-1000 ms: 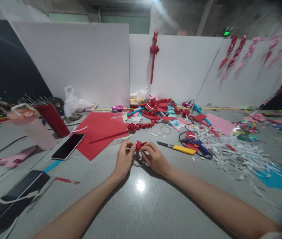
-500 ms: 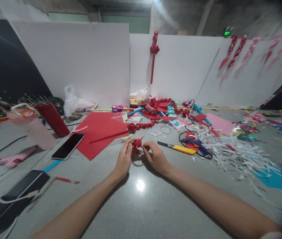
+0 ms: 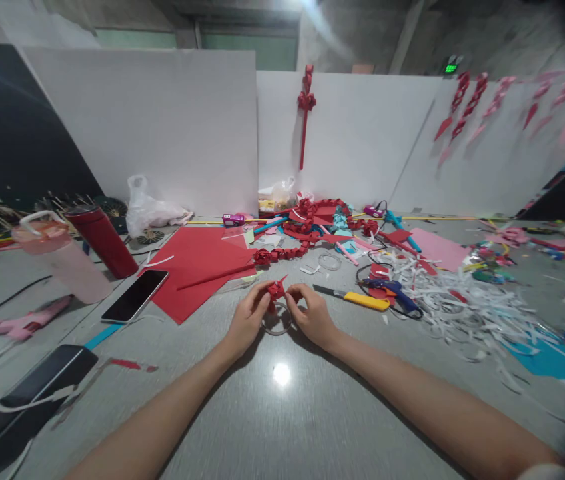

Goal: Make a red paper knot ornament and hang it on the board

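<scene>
A small folded red paper piece (image 3: 277, 289) with pointed tips is held between my two hands above the grey table. My left hand (image 3: 250, 315) has its fingers closed on the piece's left side. The fingertips of my right hand (image 3: 311, 313) are pinched at its right side. Just below the paper, between the hands, is a thin round ring (image 3: 277, 331). Beyond them a red paper chain (image 3: 287, 253) lies on the table.
Red sheets (image 3: 182, 267), a phone (image 3: 135, 295), a red tumbler (image 3: 105, 243) and a pink bottle (image 3: 70, 263) are at left. At right lie a yellow cutter (image 3: 366, 301), a blue glue gun (image 3: 397, 293) and white paper strips (image 3: 447, 307).
The red piece has turned slightly between my fingers. My left hand's fingers have shifted, with the thumb now nearer the paper. The whole view has moved a little.
</scene>
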`<state>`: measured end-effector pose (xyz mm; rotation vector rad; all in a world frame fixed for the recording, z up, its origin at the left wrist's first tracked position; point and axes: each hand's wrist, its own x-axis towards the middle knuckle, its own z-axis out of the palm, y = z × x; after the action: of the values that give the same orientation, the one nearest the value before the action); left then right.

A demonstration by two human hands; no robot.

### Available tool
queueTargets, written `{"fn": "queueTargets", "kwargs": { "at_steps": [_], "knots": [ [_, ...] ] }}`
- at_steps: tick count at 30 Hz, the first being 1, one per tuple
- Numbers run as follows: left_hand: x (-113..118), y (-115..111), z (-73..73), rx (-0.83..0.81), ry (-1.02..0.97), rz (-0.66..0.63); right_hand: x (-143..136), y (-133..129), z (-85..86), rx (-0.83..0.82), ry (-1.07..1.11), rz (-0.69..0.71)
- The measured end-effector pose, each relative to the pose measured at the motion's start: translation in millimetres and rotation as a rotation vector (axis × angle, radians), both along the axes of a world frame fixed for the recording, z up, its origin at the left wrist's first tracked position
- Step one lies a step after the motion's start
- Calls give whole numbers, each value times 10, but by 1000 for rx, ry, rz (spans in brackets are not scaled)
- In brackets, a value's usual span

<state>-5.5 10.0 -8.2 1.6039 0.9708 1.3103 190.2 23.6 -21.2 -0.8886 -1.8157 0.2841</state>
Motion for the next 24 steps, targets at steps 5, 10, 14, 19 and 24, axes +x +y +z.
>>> {"fn": "queueTargets", "kwargs": {
  "at_steps": [5, 10, 14, 19, 24],
  "knots": [
    [23, 19, -31, -1, -49, 16, -7, -22, 55, 49, -48, 44],
    [15, 13, -31, 66, -33, 18, 3, -46, 93, 66, 8, 78],
    [-17, 9, -34, 152, 81, 33, 22, -59, 98, 76, -13, 112],
    [-29, -1, -42, 233, 172, 57, 37, -76, 112, 91, -64, 141],
    [-27, -11, -64, 266, 198, 85, 39, -70, 98, 92, -25, 136]
  ]
}}
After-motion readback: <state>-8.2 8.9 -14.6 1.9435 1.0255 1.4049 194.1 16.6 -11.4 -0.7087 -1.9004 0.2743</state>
